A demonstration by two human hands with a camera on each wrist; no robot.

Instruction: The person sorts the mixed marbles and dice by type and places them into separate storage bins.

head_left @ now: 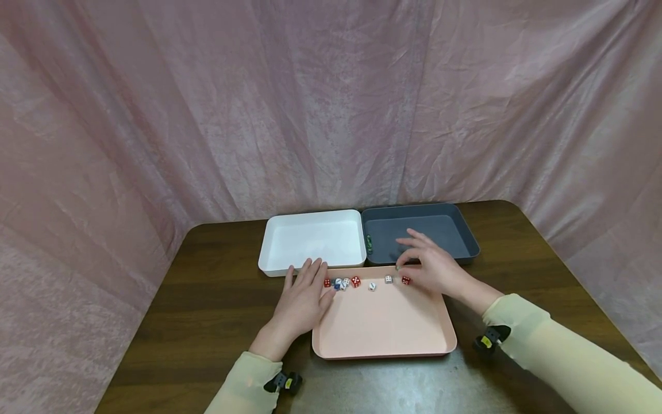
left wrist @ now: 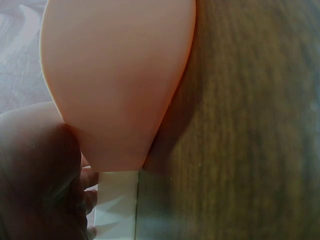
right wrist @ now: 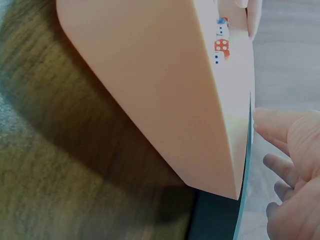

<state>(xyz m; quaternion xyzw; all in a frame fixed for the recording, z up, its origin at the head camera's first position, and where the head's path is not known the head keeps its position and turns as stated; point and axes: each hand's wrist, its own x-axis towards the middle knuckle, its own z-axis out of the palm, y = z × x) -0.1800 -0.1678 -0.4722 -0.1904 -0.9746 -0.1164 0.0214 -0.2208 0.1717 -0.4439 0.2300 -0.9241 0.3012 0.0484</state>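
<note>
Over the far right part of a pink tray, my right hand pinches a small green die between thumb and forefinger; only a sliver of it shows. The other fingers stretch out above the dark grey tray's near edge. My left hand lies over the pink tray's left rim, fingers straight, holding nothing. Along the tray's far side lie several dice: a red die, a white die, another white die, a red die below my right fingers, and a cluster beside my left fingertips.
A white tray stands behind the pink one on the left. The dark grey tray sits right of it, with green dice along its left wall. All three stand on a brown wooden table, with a pink curtain behind.
</note>
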